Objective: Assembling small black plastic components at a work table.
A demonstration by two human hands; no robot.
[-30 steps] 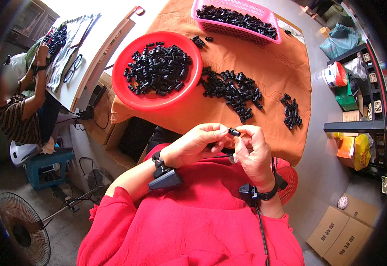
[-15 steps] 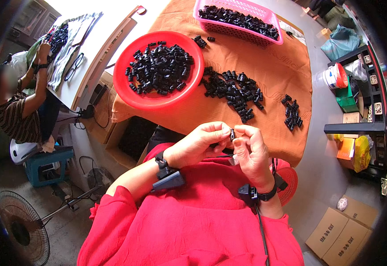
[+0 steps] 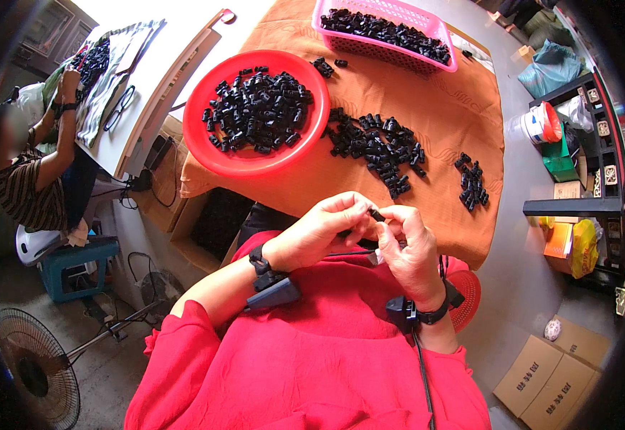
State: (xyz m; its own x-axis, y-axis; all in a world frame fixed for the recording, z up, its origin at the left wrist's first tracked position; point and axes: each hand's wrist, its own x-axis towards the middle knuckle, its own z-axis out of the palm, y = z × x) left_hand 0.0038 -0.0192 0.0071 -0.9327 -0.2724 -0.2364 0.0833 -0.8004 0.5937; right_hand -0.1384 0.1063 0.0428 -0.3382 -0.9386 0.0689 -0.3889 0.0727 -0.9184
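Between both hands, in front of my body, a small black plastic piece [image 3: 376, 214] is held at a slant. My left hand [image 3: 330, 228] pinches one end with thumb and forefinger; a bit of something dark shows under its curled fingers. My right hand [image 3: 407, 247] has thumb and fingers closed round the other end. A small whitish thing shows beside the right palm, too little of it to name. Just beyond the hands, similar black pieces [image 3: 387, 154] lie in a loose pile on the orange cloth [image 3: 448, 107], with a smaller group [image 3: 473, 183] to the right.
A red round basin [image 3: 196, 143] full of black pieces stands at the table's left. At the far edge is a pink basket [image 3: 391, 50] of them. A co-worker [image 3: 33, 158] sits at a white table [image 3: 165, 68]. A fan [image 3: 36, 365] stands lower left, cartons [image 3: 549, 373] lower right.
The black piece has turned from nearly upright to slanted between my fingertips. My right thumb and fingers have shifted slightly; the left hand has barely moved.
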